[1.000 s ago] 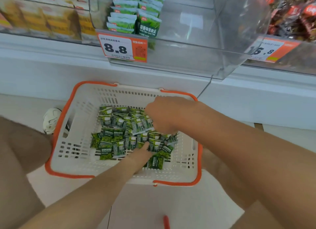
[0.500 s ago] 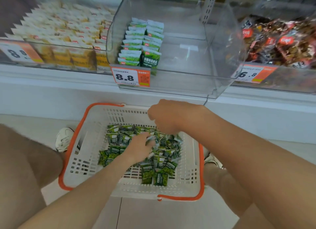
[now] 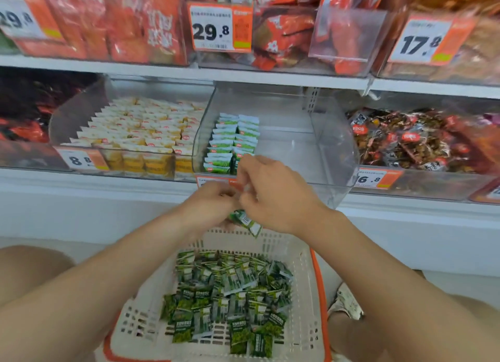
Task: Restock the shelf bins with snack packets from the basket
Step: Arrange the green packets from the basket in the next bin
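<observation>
left hand [image 3: 213, 207] and right hand [image 3: 276, 196] pinch one bunch of green packets [image 3: 244, 221] over one basket [image 3: 281, 244].

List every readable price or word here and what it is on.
"29.8": middle price tag, top shelf.
"29.8": left tag, top shelf, cut off.
"17.8": right tag, top shelf.
"8.8": lower left tag, on the yellow-packet bin.
"16.8": lower right tag, on the dark-snack bin; first digit unclear.
Print on green packets and red bags: too blurred.
</observation>
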Motion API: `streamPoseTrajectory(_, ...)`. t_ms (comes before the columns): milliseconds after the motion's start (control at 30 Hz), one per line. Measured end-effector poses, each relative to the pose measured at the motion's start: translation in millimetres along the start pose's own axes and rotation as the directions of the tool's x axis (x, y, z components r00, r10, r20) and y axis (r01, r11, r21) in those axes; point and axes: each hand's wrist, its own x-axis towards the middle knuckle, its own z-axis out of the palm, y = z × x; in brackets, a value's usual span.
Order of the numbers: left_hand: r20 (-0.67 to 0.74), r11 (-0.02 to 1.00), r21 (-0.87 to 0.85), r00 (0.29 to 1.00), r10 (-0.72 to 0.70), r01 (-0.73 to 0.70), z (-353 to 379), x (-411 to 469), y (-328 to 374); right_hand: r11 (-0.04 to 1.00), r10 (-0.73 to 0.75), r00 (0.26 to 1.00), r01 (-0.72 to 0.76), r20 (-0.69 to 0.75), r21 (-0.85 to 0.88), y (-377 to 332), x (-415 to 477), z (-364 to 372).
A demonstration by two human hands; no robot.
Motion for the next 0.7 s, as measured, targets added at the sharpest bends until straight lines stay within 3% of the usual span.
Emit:
streamPoseTrajectory(133,-0.065,0.974,-0.225,0.997,-0.037,0.021,-18,-7,30,0.995,-0.041,0.998,0.046,-0.053,0.093,-4,-2,-6)
streamPoseTrajectory(267,-0.133,0.904,-0.426,0.986,-0.099,0.033,-29,-9,38,0.994,-0.079,0.993,0.085,-0.086,0.072,-7,8,-1)
streamPoseTrajectory(367,-0.123,0.879,-0.473,0.984,-0.130,0.057,-33,-10,39,0.992,0.011,0.994,0.003,-0.110,0.123,-5,19,-3)
streamPoseTrajectory(433,-0.183,0.915,-0.403,0.978,-0.102,0.020,-36,-10,43,0.957,0.150,0.971,-0.095,-0.186,0.275,-2,23,-3)
streamPoseTrajectory(500,-0.250,0.944,-0.323,0.968,-0.019,-0.065,-35,-11,48,0.854,0.328,0.918,-0.189,-0.222,0.484,3,24,-3)
streamPoseTrajectory(600,-0.249,0.970,-0.153,0.957,0.147,-0.189,-32,-19,50,0.579,0.517,0.854,-0.293,-0.064,0.761,3,23,-4)
streamPoseTrajectory(700,-0.177,0.965,-0.099,0.958,0.224,-0.244,-29,-23,44,0.399,0.540,0.837,-0.348,0.089,0.848,-3,25,-4)
